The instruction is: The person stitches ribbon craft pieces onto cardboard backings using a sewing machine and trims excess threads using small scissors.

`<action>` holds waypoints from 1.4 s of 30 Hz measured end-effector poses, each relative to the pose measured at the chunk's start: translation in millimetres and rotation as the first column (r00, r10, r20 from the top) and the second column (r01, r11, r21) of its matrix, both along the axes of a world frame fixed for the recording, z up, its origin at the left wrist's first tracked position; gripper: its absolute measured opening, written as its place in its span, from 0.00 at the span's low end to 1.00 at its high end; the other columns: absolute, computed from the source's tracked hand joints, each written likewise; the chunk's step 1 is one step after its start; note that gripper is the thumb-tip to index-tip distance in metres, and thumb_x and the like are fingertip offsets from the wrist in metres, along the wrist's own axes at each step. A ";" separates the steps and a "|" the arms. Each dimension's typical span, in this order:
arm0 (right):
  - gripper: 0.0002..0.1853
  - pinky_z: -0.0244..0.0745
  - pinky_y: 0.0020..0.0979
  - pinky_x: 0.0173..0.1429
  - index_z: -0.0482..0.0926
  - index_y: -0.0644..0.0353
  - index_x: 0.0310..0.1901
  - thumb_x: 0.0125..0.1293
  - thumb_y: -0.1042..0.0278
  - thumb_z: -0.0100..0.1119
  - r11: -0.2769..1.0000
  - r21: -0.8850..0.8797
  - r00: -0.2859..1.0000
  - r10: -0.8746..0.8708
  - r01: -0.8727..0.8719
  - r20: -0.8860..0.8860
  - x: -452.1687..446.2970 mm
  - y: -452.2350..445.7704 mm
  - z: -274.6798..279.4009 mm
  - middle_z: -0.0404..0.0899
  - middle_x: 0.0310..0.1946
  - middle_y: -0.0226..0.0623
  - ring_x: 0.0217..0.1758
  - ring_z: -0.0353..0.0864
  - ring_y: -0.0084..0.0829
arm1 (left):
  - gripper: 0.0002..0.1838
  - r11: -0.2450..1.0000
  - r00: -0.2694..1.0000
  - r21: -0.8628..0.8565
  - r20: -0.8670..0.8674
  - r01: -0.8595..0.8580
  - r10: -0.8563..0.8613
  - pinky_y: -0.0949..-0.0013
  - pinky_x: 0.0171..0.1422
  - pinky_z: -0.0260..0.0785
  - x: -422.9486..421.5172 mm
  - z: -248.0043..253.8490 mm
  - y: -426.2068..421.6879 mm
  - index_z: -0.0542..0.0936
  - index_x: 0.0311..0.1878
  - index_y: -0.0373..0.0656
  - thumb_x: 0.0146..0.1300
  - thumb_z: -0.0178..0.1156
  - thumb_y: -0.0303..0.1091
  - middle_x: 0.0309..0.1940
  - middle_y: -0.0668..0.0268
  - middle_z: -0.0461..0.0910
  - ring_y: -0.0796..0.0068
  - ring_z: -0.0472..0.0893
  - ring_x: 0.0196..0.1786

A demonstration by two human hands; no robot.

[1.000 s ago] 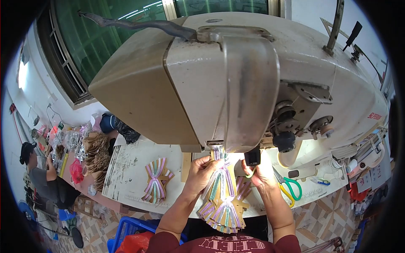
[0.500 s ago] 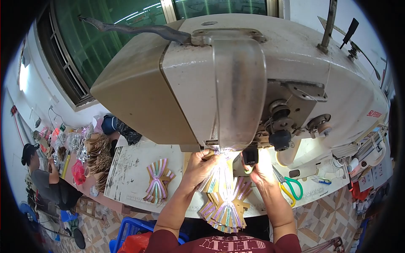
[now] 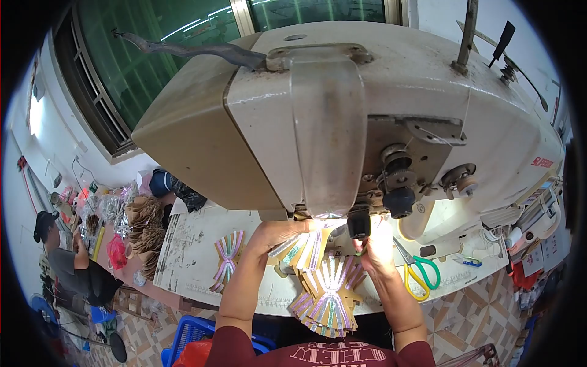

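Observation:
Under the head of the sewing machine [image 3: 263, 122], my left hand [image 3: 276, 235] is closed on a fan-shaped brown card with shiny ribbon strips [image 3: 310, 249]. Its far end is lost in glare under the machine. My right hand [image 3: 378, 248] is to the right of this card, behind a black knob-like part [image 3: 359, 225]. Its fingers look curled, with a small greenish thing at them that I cannot make out. Nearer my body lies a stack of bow-shaped ribbon cards [image 3: 327, 306]. Another bow-shaped ribbon card [image 3: 227, 260] rests left of my left forearm.
Scissors with green and yellow handles [image 3: 422, 275] lie right of my right hand. A small blue-green tool [image 3: 469, 262] is farther right. A blue basket [image 3: 189, 333] stands below the table's front edge. At far left, a person [image 3: 70, 263] is beside a pink table with piled materials [image 3: 143, 226].
My left hand has shifted left and turned with the ribbon card, whose fanned end has swung up and left, uncovering more of the stack. My right hand has barely moved. The view has shifted slightly.

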State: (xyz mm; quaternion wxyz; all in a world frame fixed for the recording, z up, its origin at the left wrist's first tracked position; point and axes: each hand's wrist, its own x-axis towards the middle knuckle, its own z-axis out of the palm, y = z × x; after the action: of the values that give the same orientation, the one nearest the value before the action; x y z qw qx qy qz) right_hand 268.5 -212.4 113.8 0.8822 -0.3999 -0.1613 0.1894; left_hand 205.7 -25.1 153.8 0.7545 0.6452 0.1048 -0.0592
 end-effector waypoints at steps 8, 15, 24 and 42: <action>0.04 0.55 0.15 0.17 0.71 0.63 0.31 0.58 0.72 0.53 0.986 -0.145 0.992 -0.068 0.083 0.110 -12.6 -4.5 -1.2 0.71 0.18 0.29 0.14 0.64 0.15 | 0.17 0.938 0.998 0.347 0.059 0.010 -0.033 0.72 0.33 0.70 15.4 10.0 18.3 0.77 0.28 0.36 0.39 0.71 0.36 0.23 0.65 0.77 0.76 0.76 0.27; 0.05 0.60 0.16 0.18 0.69 0.63 0.32 0.55 0.76 0.54 0.962 -0.248 0.992 -0.091 0.111 0.090 -30.3 -5.4 4.3 0.71 0.18 0.31 0.15 0.65 0.16 | 0.17 0.528 0.975 0.825 0.220 -0.204 0.033 0.70 0.36 0.70 46.3 21.2 44.4 0.76 0.31 0.36 0.39 0.70 0.35 0.26 0.64 0.77 0.72 0.76 0.29; 0.06 0.59 0.15 0.19 0.68 0.61 0.27 0.56 0.72 0.55 0.963 -0.253 0.993 -0.071 0.092 0.090 -43.7 1.5 -3.5 0.70 0.17 0.31 0.15 0.64 0.15 | 0.18 0.143 0.966 0.960 0.252 -0.242 -0.052 0.68 0.39 0.69 33.8 12.2 59.5 0.75 0.34 0.36 0.40 0.68 0.33 0.31 0.61 0.76 0.68 0.76 0.33; 0.08 0.55 0.14 0.16 0.65 0.60 0.33 0.57 0.72 0.54 0.980 -0.199 0.998 -0.011 0.025 0.068 -66.5 20.8 -4.6 0.71 0.19 0.32 0.14 0.60 0.13 | 0.15 0.060 0.501 0.625 0.676 -0.778 -0.541 0.68 0.49 0.70 -26.7 -23.6 -26.3 0.76 0.40 0.34 0.45 0.55 0.27 0.42 0.59 0.72 0.64 0.73 0.45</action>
State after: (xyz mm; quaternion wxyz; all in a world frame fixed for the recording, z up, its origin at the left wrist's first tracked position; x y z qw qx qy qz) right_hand 202.0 -191.6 109.2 0.8333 -0.4941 -0.1671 0.1832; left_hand 179.1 -51.5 130.2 0.0290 0.8769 -0.2002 0.4361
